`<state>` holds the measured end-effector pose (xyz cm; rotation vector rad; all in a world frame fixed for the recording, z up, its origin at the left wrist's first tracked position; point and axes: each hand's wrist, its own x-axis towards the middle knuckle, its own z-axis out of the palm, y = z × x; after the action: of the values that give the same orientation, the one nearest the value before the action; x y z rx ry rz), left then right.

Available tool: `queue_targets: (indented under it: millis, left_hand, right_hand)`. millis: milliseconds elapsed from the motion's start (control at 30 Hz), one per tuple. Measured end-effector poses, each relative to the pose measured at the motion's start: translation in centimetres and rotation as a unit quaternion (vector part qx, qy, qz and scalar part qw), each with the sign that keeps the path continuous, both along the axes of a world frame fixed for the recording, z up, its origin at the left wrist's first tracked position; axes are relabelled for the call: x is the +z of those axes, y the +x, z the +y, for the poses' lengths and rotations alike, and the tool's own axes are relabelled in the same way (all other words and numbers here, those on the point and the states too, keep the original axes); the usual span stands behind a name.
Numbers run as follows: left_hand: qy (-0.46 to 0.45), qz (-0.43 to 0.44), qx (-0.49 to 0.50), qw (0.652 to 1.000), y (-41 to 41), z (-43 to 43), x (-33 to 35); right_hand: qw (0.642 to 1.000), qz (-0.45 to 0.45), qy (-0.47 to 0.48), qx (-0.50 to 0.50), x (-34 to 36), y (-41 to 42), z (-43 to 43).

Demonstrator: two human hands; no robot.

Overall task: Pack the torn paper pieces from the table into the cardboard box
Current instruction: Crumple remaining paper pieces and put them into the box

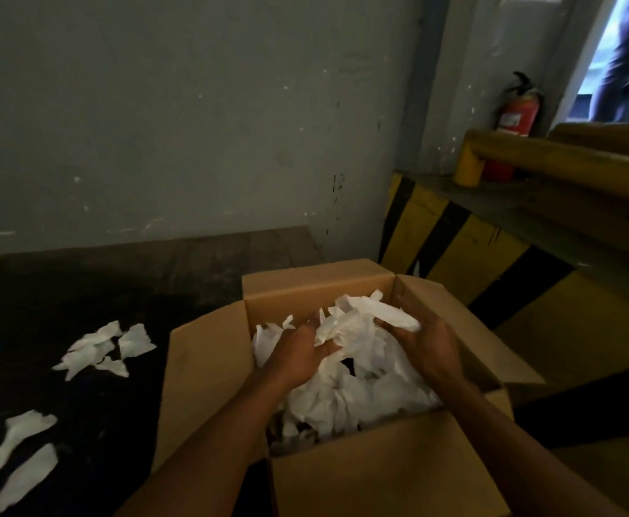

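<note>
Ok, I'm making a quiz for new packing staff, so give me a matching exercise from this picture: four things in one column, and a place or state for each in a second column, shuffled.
Things:
1. cardboard box
2. fire extinguisher
3. loose paper pieces
4. right hand

Places or states:
a. on the dark table, left of the box
b. gripping a paper strip above the box
c. red, by the wall, behind the yellow rail
d. open, heaped with white paper

Pairs: 1-d, 2-c, 3-a, 4-b.
</note>
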<state>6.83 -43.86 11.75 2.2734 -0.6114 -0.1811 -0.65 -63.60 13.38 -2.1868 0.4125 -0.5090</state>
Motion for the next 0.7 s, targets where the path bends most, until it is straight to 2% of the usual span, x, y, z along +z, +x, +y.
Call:
queue_targets:
  millis: [67,133,233,333,400,500,700]
  left_hand:
    - [0.056,0.010,0.019,0.998,-0.3,-0.1,-0.8]
    - [0.129,0.022,0.022,0.991,-0.3,0.1,-1.9]
    - [0.235,0.024,-0.008,0.972,-0.7,0.8,-3.3]
    - [0.290,0.063,-0.031,0.954,-1.2,1.0,-4.0]
    - [0.305,0.092,-0.027,0.948,-1.3,0.8,-4.2]
    - [0.329,0.114,-0.012,0.937,-1.4,0.7,-3.3]
    - [0.365,0.074,-0.004,0.928,-1.1,0.6,0.7]
  right_hand:
    - [0.996,0.045,-0.069,0.039,-1.1,1.4,-0.3]
    - [0.981,0.128,-0.119,0.085,-2.5,2.5,-0.4]
    - [0.939,0.252,-0.181,0.149,-5.2,3.5,-0.5]
    - [0.891,0.345,-0.215,0.202,-6.4,3.9,-0.4]
    - [0.882,0.356,-0.228,0.207,-6.3,3.9,-0.3]
    - [0.888,0.345,-0.218,0.212,-5.6,3.7,-0.1]
    - [0.903,0.322,-0.186,0.218,-3.3,3.4,-0.7]
